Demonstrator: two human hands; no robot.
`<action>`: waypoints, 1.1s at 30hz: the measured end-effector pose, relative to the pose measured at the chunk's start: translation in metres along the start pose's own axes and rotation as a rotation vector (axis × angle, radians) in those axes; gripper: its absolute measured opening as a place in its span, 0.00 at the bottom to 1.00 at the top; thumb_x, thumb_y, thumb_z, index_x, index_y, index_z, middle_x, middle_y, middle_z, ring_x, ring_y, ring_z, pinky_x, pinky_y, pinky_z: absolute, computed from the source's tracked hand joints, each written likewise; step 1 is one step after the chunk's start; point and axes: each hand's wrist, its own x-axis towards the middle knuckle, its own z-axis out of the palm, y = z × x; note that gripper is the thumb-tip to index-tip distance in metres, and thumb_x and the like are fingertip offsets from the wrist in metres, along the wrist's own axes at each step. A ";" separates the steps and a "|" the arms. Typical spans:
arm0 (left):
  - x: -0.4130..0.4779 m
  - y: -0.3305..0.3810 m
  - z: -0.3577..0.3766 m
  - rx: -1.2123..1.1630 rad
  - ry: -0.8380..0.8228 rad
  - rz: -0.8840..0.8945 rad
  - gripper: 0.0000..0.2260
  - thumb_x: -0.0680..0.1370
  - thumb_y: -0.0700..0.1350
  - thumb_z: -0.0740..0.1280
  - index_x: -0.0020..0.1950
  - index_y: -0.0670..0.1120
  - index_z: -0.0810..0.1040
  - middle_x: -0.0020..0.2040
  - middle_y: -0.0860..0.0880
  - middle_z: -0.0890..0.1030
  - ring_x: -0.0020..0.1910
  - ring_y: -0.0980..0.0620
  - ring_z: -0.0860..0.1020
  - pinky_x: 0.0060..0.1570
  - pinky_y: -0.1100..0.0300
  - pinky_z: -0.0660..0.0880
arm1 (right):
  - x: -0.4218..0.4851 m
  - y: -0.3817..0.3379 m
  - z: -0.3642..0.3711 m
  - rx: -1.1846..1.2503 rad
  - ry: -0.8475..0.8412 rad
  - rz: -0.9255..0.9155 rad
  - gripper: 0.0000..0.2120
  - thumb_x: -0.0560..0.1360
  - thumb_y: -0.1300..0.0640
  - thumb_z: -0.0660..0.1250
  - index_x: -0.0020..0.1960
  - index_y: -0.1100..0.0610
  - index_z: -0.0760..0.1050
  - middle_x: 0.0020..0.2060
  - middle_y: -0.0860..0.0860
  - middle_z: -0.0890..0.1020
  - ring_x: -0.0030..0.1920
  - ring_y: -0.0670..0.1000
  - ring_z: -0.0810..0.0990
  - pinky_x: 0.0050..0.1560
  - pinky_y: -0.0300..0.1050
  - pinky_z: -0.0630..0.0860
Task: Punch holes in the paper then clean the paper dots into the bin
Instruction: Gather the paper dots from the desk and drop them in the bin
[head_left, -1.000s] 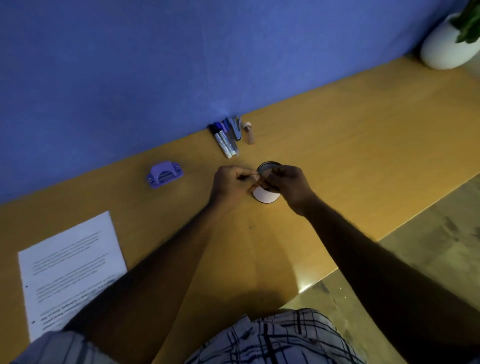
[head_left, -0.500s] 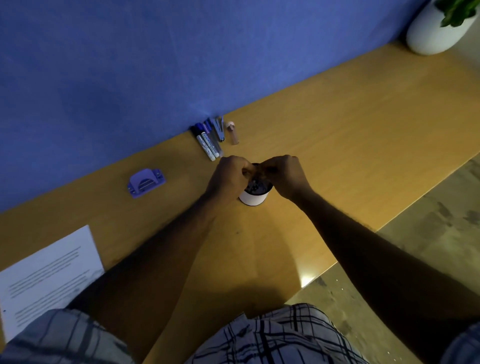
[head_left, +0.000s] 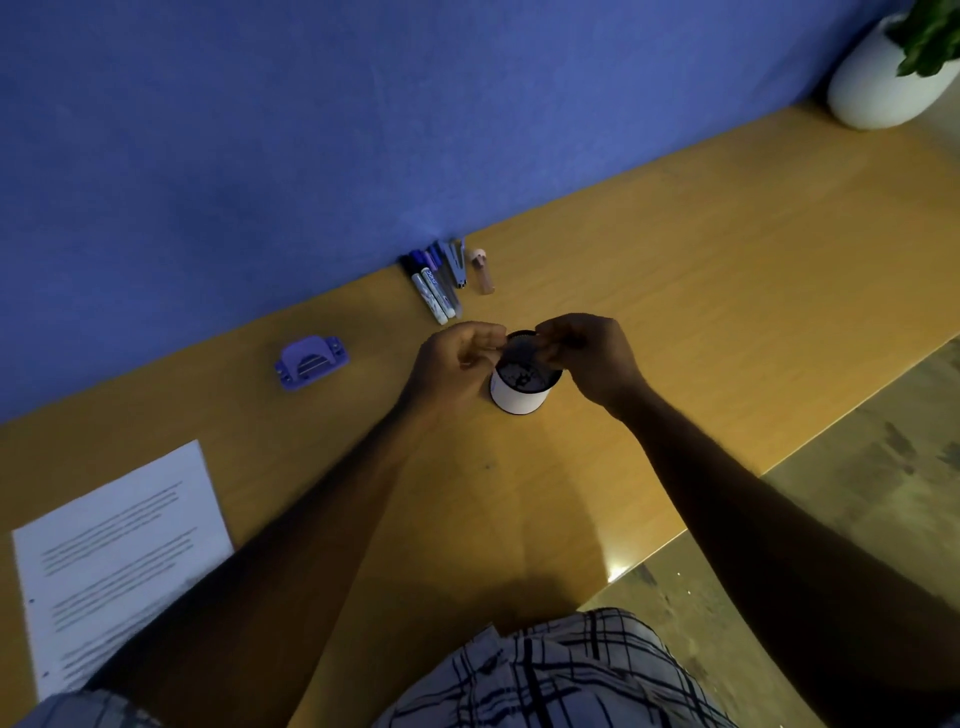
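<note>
Hands over the bin. My left hand sits at the near-left rim, fingers curled in toward the thumb as if pinching; whether anything is between them I cannot tell, it is too dim and too small. My right hand hangs over the far-right rim, fingers likewise curled and bunched, contents not visible either.

Bin: a small white cylinder with a dark inside, upright on the wooden desk, directly under both sets of fingertips. Pale specks show inside it, likely paper dots; none can be made out on the desk from here.

Handling, as I judge it: dots are near weightless, flat and prone to cling to skin or drift. Best pinched or brushed off right over the opening. The bin looks light too and could tip if knocked at the rim; steady it by the wall, low down.

Outward: purple hole punch left of the bin, apart from it. Markers lie against the blue partition, behind the bin. Printed paper at the near left, part under my left forearm, holes at its left margin. White plant pot far right corner.
</note>
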 end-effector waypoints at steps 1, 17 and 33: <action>-0.007 -0.002 -0.005 -0.051 0.008 -0.025 0.15 0.76 0.33 0.65 0.60 0.44 0.79 0.55 0.48 0.84 0.56 0.53 0.81 0.56 0.58 0.78 | -0.004 -0.002 0.002 0.090 -0.007 0.033 0.18 0.71 0.77 0.61 0.53 0.61 0.80 0.43 0.54 0.85 0.41 0.48 0.84 0.46 0.46 0.82; -0.145 -0.094 -0.098 0.121 0.236 -0.199 0.12 0.75 0.33 0.68 0.56 0.45 0.81 0.49 0.46 0.84 0.43 0.65 0.79 0.45 0.75 0.73 | -0.070 -0.023 0.104 0.498 -0.220 0.256 0.10 0.77 0.69 0.65 0.58 0.69 0.75 0.46 0.60 0.82 0.45 0.57 0.81 0.52 0.51 0.78; -0.181 -0.114 -0.122 0.211 0.180 -0.317 0.13 0.78 0.40 0.67 0.61 0.41 0.79 0.57 0.47 0.82 0.56 0.52 0.79 0.57 0.60 0.75 | -0.070 -0.031 0.159 0.713 -0.403 0.411 0.08 0.77 0.69 0.62 0.52 0.62 0.78 0.43 0.57 0.83 0.44 0.54 0.82 0.49 0.47 0.79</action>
